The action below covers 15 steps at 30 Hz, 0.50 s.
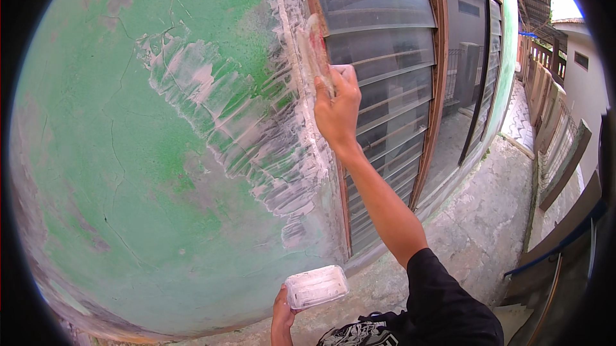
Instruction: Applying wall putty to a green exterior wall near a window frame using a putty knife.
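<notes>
My right hand (339, 107) is raised and closed around the handle of a putty knife (314, 41), smeared with pale filler. The knife lies along the wall's edge, right beside the wooden window frame (317, 0). Whitish filler (253, 134) is spread in ridged strokes over the green wall (83, 147), with a thicker strip running down the edge. Low down, my left hand (281, 314) grips a small rectangular plastic tub (317, 287) by its left side. White residue coats the tub's inside. Most of the left fingers are hidden under it.
Right of the wall is a window of louvred glass slats (378, 44) with brown posts. A concrete path (475, 224) runs along it toward a wooden fence (545, 99). Dark boards and poles (558, 269) stand at the lower right.
</notes>
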Tool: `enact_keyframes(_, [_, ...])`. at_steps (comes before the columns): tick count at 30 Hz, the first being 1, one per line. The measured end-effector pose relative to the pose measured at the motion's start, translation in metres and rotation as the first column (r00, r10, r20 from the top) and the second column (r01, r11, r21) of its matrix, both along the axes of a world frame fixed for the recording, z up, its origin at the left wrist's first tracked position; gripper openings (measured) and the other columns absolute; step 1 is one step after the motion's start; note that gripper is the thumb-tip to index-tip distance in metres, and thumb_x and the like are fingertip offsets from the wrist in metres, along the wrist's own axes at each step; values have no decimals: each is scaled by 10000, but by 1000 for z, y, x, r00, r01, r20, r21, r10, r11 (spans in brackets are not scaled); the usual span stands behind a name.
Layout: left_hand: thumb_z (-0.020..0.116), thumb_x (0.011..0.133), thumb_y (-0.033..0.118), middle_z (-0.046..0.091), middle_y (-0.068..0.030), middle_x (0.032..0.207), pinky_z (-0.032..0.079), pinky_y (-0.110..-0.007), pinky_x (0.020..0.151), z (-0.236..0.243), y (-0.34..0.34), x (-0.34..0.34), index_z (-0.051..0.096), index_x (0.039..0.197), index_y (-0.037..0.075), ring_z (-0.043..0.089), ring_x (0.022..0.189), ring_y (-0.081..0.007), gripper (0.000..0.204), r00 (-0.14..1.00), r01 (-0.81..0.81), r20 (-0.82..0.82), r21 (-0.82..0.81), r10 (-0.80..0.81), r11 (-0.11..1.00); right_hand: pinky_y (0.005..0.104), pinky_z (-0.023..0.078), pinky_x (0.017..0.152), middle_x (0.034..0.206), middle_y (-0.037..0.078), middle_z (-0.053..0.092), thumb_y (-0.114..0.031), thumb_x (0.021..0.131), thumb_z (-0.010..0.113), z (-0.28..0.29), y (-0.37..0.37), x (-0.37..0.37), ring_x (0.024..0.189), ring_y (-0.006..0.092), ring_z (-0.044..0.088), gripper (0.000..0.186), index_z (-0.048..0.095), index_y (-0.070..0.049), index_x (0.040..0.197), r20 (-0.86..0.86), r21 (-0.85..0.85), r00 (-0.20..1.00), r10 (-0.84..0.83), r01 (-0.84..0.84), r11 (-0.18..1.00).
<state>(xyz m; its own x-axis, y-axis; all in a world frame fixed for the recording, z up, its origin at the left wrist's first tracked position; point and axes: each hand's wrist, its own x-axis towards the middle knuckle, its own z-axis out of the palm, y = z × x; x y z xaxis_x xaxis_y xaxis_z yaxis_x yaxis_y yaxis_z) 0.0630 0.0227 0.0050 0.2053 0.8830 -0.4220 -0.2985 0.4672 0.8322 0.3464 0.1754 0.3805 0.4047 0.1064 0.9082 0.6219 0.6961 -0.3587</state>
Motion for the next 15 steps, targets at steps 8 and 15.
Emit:
enact_keyframes(8, [338,1043,430,640,-131,1211,602,-478,775,-2,8,6,495,1339,56,684,1006,-294,502,1000,-8,28,42,7,999,348,439,765,914,136,529,52,850,599,-18,3,-9,830,274,541,254,643,59,1100,2,28,1000,-28,28,999])
enact_keyframes(15, [329,1046,435,640,-121,1213,610,-458,736,11,9,13,486,1346,66,688,998,-278,501,998,59,-2,55,-59,997,324,439,753,901,118,540,30,865,616,-35,-4,1,825,247,538,196,653,51,1057,-9,35,1000,-5,5,999])
